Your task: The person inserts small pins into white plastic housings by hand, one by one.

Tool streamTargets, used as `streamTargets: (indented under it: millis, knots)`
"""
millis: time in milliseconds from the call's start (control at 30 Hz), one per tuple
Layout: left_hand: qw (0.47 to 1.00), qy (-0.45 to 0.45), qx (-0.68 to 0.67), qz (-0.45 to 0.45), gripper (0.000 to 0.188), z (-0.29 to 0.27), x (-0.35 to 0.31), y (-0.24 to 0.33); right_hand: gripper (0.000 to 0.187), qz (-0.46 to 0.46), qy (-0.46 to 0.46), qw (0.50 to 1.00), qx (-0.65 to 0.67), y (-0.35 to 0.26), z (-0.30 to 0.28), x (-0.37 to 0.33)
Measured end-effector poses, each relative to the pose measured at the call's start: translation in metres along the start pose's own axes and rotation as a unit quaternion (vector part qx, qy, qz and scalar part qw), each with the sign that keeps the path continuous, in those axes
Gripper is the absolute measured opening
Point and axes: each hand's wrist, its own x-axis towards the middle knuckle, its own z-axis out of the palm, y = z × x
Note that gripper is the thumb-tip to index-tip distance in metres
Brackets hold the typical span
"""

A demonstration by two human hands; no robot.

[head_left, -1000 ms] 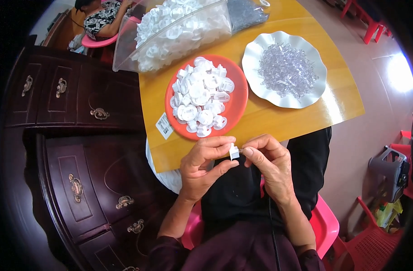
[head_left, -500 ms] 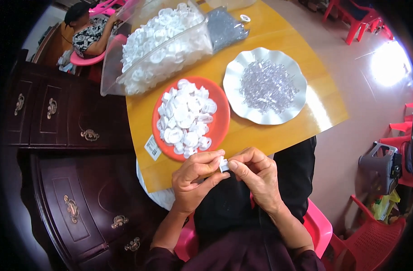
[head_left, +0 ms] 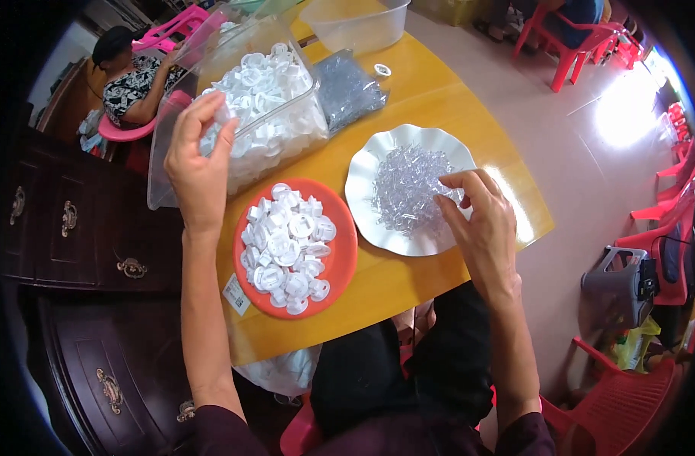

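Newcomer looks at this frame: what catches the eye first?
Probably the orange plate heaped with white plastic parts, near the front of the yellow table. Right of it, a wavy white plate holds a pile of clear slivers, with the right hand at its right side. Behind, at the upper left, the left hand is at a big clear bin of similar white parts.

Smooth white plastic parts (head_left: 284, 249), shiny clear slivers (head_left: 410, 190), glossy tabletop (head_left: 454, 99); polished dark-wood cabinet (head_left: 96, 254)

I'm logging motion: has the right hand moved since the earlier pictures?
Yes: the right hand went forward and right, from the near table edge to the white wavy plate.
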Motion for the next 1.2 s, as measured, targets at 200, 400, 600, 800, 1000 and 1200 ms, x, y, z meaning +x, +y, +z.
streamTargets:
  millis: [200, 400, 600, 800, 1000, 1200]
  knots:
    - [0.996, -0.017, 0.085, 0.004, 0.023, 0.006, -0.002, -0.022, 0.022, -0.007, -0.009, 0.998, -0.060, 0.010, 0.009, 0.022]
    - [0.996, -0.030, 0.080, -0.008, 0.020, 0.007, -0.002, -0.021, 0.019, 0.003, -0.076, 0.995, -0.067, 0.006, 0.019, 0.026]
    - [0.997, -0.020, 0.073, -0.021, 0.017, 0.008, -0.003, -0.016, 0.012, 0.035, -0.122, 0.992, 0.024, -0.006, 0.019, 0.022]
    - [0.998, 0.009, 0.052, 0.018, 0.016, 0.000, -0.005, -0.016, 0.014, 0.017, -0.067, 0.994, 0.084, -0.009, 0.009, 0.017]
    - [0.984, -0.007, -0.163, -0.075, 0.015, -0.005, -0.066, 0.056, 0.019, 0.129, -0.075, 0.963, 0.225, -0.014, -0.001, -0.003]
    - [0.804, -0.177, -0.439, -0.361, 0.020, -0.020, -0.135, 0.126, 0.021, 0.262, -0.213, 0.742, 0.579, -0.043, 0.016, -0.049]
